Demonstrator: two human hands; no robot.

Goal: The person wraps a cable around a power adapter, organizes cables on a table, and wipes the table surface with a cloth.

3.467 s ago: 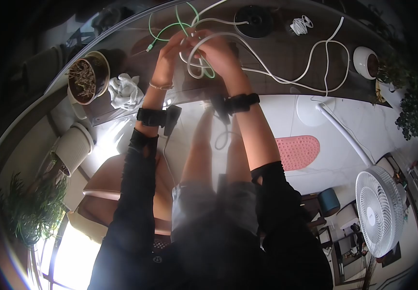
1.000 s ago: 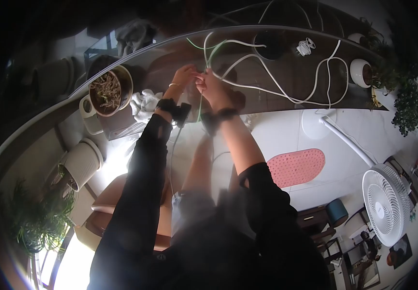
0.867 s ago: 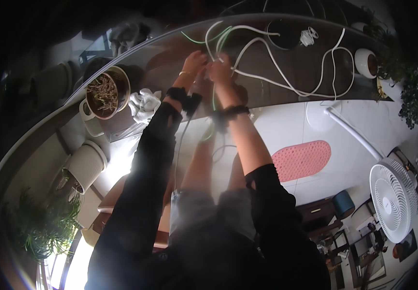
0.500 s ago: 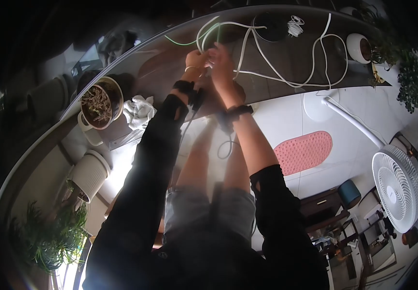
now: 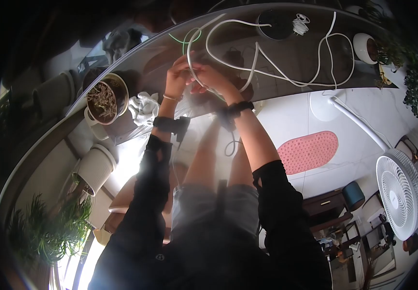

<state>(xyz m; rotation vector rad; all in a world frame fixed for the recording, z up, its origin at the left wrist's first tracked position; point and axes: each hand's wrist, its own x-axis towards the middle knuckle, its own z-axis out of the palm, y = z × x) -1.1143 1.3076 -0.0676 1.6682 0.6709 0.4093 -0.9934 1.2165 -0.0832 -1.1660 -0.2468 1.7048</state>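
A long white cable lies in wide loops across the dark tabletop, one loop crossing in front of my hands. My left hand is curled, its fingers meeting the loop near my other hand. Lying over the same loop, my right hand has bent fingers against the cable; the fingertips of both hands partly overlap, hiding the exact grip. A thin green cord curves just beyond the left fingers. The white cable's far end reaches a round black disc.
A coiled white cord lies beside the disc. Left of my hands are a crumpled white cloth and a pot of dried plant matter. At the right table end stands a white round pot; a white fan is on the floor side.
Both hands have come down toward my body, and the left has shifted slightly left. The white cable loop has widened and now crosses over the right hand.
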